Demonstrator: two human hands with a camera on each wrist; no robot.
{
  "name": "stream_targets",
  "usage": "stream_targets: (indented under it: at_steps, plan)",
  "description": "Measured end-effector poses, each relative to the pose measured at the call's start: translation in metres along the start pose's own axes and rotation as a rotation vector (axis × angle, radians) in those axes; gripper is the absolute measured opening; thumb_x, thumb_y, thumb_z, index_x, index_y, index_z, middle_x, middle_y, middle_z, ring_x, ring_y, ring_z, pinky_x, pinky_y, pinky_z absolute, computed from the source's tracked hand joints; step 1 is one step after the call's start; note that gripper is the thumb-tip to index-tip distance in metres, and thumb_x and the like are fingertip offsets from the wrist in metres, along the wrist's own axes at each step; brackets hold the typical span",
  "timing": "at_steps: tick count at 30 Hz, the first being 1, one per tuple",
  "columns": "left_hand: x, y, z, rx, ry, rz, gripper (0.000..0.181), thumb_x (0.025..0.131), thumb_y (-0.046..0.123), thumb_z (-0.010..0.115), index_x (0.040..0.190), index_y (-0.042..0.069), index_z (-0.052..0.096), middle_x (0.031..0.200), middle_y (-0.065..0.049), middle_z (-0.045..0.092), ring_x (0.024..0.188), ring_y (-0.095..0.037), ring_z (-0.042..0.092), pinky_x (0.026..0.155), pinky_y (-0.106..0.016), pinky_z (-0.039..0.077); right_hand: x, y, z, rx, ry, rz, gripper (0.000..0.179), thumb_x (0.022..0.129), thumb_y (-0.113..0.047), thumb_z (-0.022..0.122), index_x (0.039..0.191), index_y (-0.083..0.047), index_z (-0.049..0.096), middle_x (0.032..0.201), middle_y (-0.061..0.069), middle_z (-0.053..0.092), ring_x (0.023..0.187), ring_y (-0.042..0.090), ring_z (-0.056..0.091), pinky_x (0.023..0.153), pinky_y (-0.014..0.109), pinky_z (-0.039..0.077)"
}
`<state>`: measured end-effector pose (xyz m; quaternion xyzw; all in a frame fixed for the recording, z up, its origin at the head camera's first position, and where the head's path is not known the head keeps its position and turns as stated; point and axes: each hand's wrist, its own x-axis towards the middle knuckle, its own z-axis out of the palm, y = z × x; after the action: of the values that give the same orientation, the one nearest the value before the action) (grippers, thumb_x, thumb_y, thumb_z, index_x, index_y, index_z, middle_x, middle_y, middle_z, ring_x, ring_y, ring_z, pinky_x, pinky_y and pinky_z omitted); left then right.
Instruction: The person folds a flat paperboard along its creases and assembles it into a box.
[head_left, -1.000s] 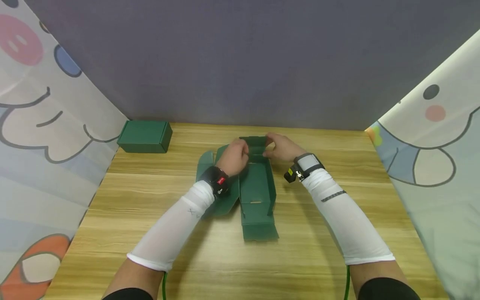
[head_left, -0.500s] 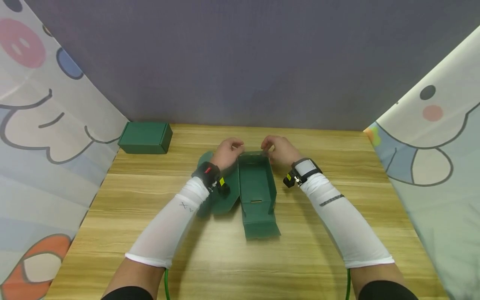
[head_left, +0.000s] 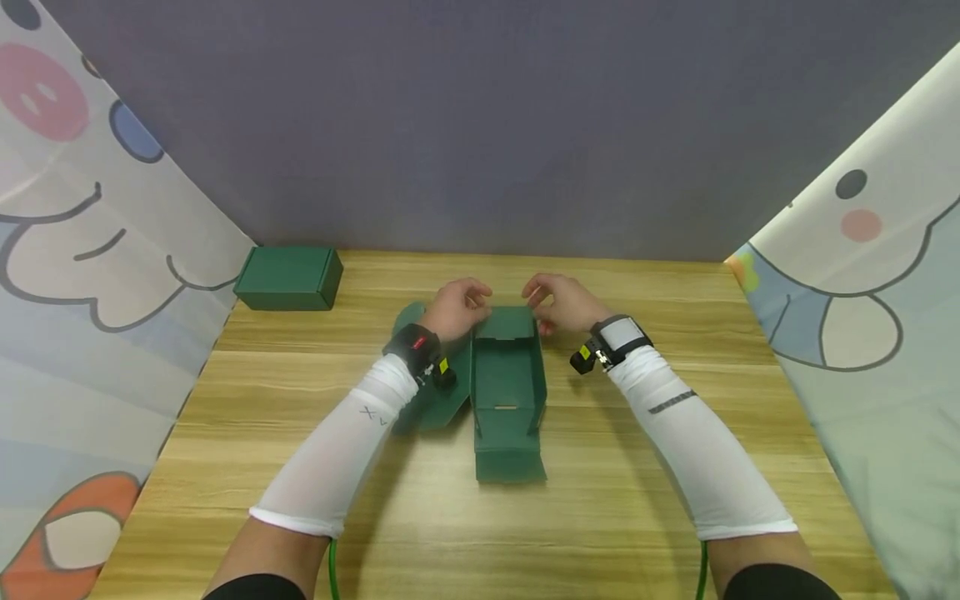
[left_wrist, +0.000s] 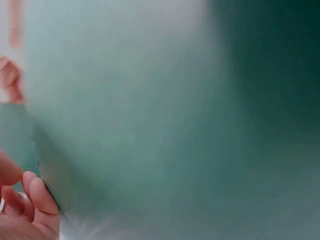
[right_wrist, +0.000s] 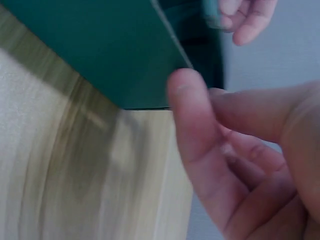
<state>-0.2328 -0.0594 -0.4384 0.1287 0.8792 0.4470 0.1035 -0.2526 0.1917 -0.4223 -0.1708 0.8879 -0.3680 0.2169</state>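
A partly folded green cardboard box (head_left: 507,375) lies in the middle of the table, its near end flap (head_left: 512,467) laid flat towards me. Its lid panel (head_left: 442,404) spreads out to the left, partly under my left forearm. At the far end, a folding flap (head_left: 506,323) slants over the inside. My left hand (head_left: 453,310) pinches at the left corner of that end, and the lid fills most of the left wrist view. My right hand (head_left: 564,302) holds the right far corner, its fingertips (right_wrist: 187,87) against the side wall's edge in the right wrist view.
A closed green box (head_left: 288,275) stands at the back left of the wooden table (head_left: 645,467). Behind it rises a grey wall panel (head_left: 480,125). Cartoon-printed sheets (head_left: 862,292) flank both sides.
The far end flap was upright, then dropped out of sight, and now leans inward over the box. My left hand moved slightly left and its fingers uncurled. The right hand stayed at its corner.
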Motion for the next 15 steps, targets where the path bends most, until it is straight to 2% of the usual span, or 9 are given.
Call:
stream_targets:
  at_steps: [4,7,12,15]
  plan:
    - [-0.001,0.003,0.001,0.068,-0.007,0.018,0.035,0.097,0.015,0.073,0.131,0.008,0.066,0.116,-0.011,0.07,0.104,-0.027,0.065,0.086,-0.04,0.056,-0.004,-0.007,-0.003,-0.028,-0.019,0.01,0.042,0.098,-0.002,0.06,0.14,-0.004,0.055,0.125,0.018,0.068,0.074,0.021,0.074,0.07,0.035,0.063]
    - [0.0,0.005,0.002,0.116,-0.002,0.034,0.035,0.096,0.012,0.073,0.13,0.01,0.067,0.117,-0.012,0.071,0.105,-0.028,0.066,0.088,-0.042,0.057,-0.006,-0.016,-0.002,-0.066,-0.027,0.005,0.044,0.097,-0.007,0.064,0.14,-0.004,0.055,0.126,0.019,0.068,0.082,0.024,0.076,0.075,0.037,0.063]
    - [0.004,0.004,0.006,0.206,-0.023,0.08,0.04,0.093,0.007,0.075,0.131,0.007,0.066,0.118,-0.014,0.07,0.108,-0.028,0.067,0.092,-0.041,0.057,-0.005,-0.027,0.005,-0.279,-0.035,-0.05,0.05,0.091,-0.014,0.077,0.136,-0.005,0.058,0.127,0.021,0.069,0.11,0.034,0.071,0.093,0.047,0.06]
    - [0.006,0.005,0.009,0.265,-0.046,0.117,0.04,0.091,0.005,0.076,0.131,0.005,0.066,0.116,-0.016,0.069,0.108,-0.029,0.065,0.093,-0.042,0.056,-0.004,-0.031,0.014,-0.417,-0.035,-0.073,0.048,0.09,-0.013,0.079,0.133,-0.003,0.06,0.127,0.021,0.07,0.115,0.036,0.068,0.097,0.049,0.057]
